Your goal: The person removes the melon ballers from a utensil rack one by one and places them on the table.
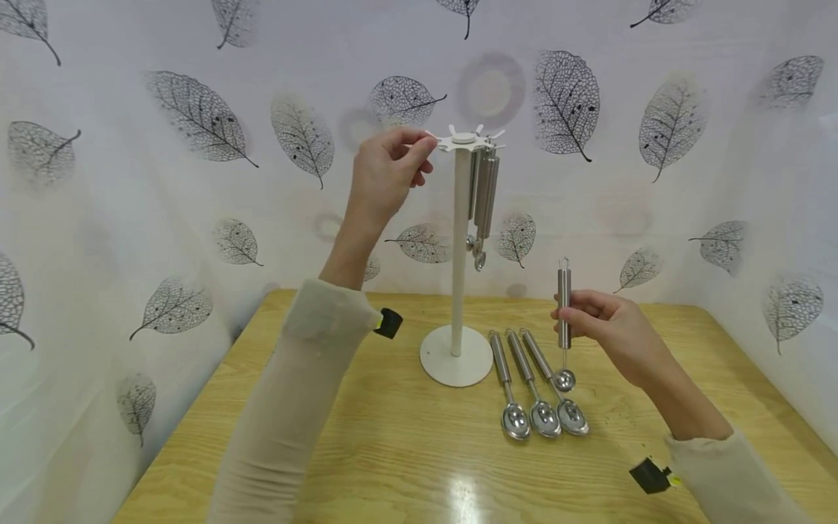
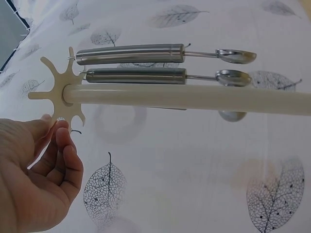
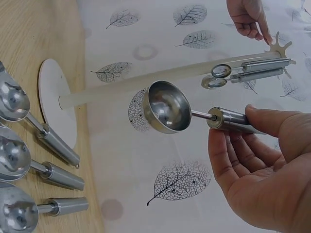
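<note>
A white stand (image 1: 457, 255) has a round base and a star-shaped hook top (image 2: 60, 92). My left hand (image 1: 389, 167) pinches one prong of that top between thumb and fingers. On the far side of the post, steel scoops (image 2: 131, 75) hang from other prongs, one partly hidden by the post. My right hand (image 1: 609, 327) grips the cylindrical handle of a steel scoop (image 3: 169, 108), raised over the table with its round bowl downward and a loop at its upper end. Below it, three larger steel scoops (image 1: 545, 418) lie side by side, handles toward the back.
The wooden table (image 1: 393, 444) runs up to a pale curtain (image 1: 314, 240) printed with leaves at the back and sides. The stand's base (image 1: 457, 367) sits left of the lying scoops. Small dark camera mounts (image 1: 388, 323) stick out from both sleeves.
</note>
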### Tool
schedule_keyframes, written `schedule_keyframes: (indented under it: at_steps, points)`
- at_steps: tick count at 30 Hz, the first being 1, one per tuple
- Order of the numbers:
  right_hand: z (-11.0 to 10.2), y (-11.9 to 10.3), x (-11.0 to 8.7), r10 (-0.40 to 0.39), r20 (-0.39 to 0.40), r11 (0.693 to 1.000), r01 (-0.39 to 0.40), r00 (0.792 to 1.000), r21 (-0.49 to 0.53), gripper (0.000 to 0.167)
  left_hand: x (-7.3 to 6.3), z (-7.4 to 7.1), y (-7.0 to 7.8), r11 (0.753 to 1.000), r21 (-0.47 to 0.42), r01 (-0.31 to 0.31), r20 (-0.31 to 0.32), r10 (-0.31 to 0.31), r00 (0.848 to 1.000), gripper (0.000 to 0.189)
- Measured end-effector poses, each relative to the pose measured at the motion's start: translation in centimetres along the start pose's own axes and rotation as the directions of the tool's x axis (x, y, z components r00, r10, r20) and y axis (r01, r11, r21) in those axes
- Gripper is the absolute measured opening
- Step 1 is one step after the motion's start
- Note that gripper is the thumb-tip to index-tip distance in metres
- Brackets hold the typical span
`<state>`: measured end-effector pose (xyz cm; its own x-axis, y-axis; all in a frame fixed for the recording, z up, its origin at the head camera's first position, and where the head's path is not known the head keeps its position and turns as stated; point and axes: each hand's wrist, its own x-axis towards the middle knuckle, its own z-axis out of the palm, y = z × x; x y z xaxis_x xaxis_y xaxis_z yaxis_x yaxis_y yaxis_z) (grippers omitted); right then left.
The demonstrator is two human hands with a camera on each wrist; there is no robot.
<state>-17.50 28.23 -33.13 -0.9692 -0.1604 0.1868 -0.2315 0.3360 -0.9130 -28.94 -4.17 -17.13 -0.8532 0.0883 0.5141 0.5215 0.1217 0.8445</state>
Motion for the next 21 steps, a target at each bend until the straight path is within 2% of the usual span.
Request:
schedule_keyframes:
  at_steps: [10,14,21]
  points:
    - [-0.8,1.7,-1.0,-0.005,0.017,1.000,0.004,1.000,0.024,0.023,-0.1,0.0,0.2,1.000,0.007,0.009,-0.005,-0.009,1.000,0.018]
    - [-1.3,2.4,-1.7,0.018,0.015,1.000,-0.018,1.000,0.007,0.025,-0.1,0.1,0.2,1.000,0.003,0.004,-0.007,-0.004,1.000,0.018]
    - [-1.8,3.5,-2.4,0.062,0.023,0.997,-0.063,0.998,0.038,0.026,-0.2,0.0,0.1,1.000,0.001,0.002,-0.010,-0.002,1.000,0.018]
